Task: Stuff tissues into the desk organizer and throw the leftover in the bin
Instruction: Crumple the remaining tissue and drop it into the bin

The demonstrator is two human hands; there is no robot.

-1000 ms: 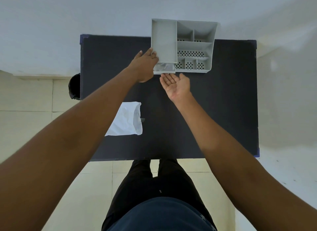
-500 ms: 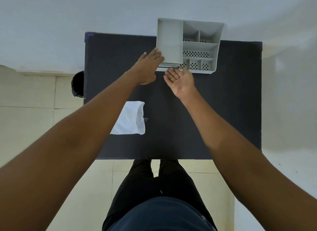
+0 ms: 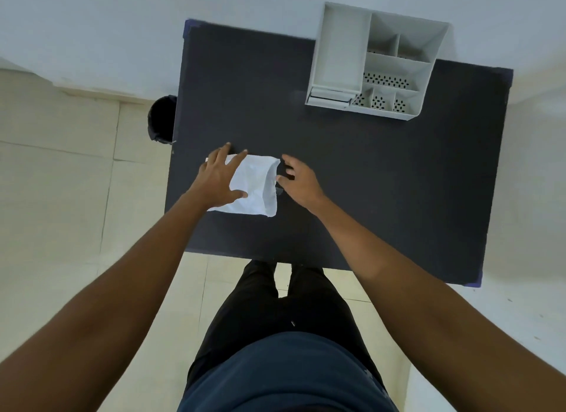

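Both my hands have come back from the desk organizer down to the tissue pack near the left edge of the table. Pack's a white, soft, crinkly thing lying flat, with its open mouth facing right, toward the middle of the table. My left hand is spread wide and flat on the pack's left half, fingers fanned, thumb lying across the plastic, so pressing rather than gripping. My right hand is right at the mouth, thumb and forefinger a narrow gap apart, touching the pack's edge or close to it; can't tell if they've got any tissue yet.

Organizer is grey, sits at the far edge toward the right corner, well apart from the pack. Its long left tray looks bare, and there's a bit of white showing in the slot at its near end. Small perforated compartments on its right.

Plenty of bare dark table between pack and organizer, and to the right. Black bin is on the floor just off the left edge, beside the far left part.
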